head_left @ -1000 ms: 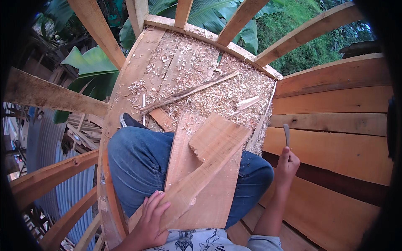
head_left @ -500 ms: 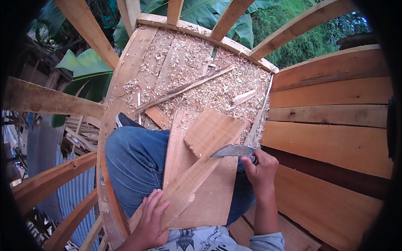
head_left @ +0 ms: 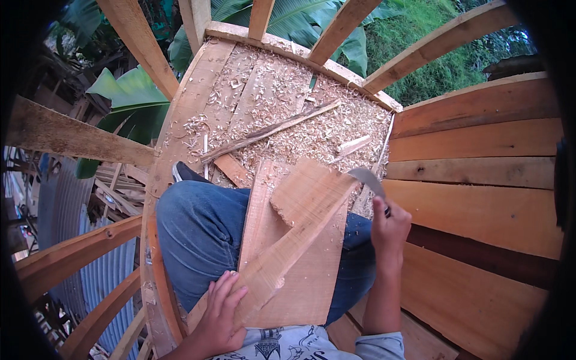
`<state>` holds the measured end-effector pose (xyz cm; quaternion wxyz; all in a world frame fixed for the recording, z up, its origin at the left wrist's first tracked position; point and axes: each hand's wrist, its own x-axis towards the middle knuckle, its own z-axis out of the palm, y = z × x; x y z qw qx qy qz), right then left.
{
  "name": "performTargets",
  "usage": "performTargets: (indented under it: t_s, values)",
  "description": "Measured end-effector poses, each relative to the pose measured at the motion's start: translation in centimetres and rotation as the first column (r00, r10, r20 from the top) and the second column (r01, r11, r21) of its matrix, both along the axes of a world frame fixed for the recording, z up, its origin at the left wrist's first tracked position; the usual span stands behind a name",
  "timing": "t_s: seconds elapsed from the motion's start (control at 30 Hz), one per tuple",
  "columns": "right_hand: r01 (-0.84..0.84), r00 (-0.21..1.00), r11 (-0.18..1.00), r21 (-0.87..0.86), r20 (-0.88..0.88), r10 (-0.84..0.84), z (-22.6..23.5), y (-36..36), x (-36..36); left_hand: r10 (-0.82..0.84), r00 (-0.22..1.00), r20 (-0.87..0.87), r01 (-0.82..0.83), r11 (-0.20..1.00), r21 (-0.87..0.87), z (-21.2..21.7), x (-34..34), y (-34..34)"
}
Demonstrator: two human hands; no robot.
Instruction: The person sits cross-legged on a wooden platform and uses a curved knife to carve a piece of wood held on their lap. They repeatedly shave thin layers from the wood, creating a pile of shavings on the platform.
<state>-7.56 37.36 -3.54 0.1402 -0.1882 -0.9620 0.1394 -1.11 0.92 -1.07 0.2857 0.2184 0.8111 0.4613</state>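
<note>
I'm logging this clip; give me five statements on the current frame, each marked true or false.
1. A curved knife is in the right hand's grip. True.
2. The left hand's grip is on the knife blade. False: the left hand's grip rests on the near end of the cut wood piece.
3. The blade is beside the left hand. False: it is by the far right corner of the cut wood piece; whether they touch is unclear.
4. Pale shavings lie scattered over the floor planks. True.
5. A long thin stick lies among the shavings. True.
</note>
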Motion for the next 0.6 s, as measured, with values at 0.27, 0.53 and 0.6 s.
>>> performTargets:
  t_s: [0.27, 0.53, 0.6]
  values:
    - [0.278, 0.959, 0.942, -0.187, 0.110, -0.261, -1.6, 4.8, 0.9, 0.003, 1.000, 0.022, -0.004, 0.999, 0.040, 0.1, -0.2, 0.0]
    - [0.342, 0.937, 0.886, -0.312, 0.180, -0.298, -3.4, 3.9, -0.7, 0.019, 0.998, 0.063, -0.020, 1.000, 0.010, 1.5, -0.6, 0.4]
    - [0.305, 0.952, 0.894, -0.328, 0.138, -0.274, -3.8, 4.2, -0.3, 0.028, 0.998, 0.061, -0.030, 0.999, 0.030, 1.6, -0.4, 0.9]
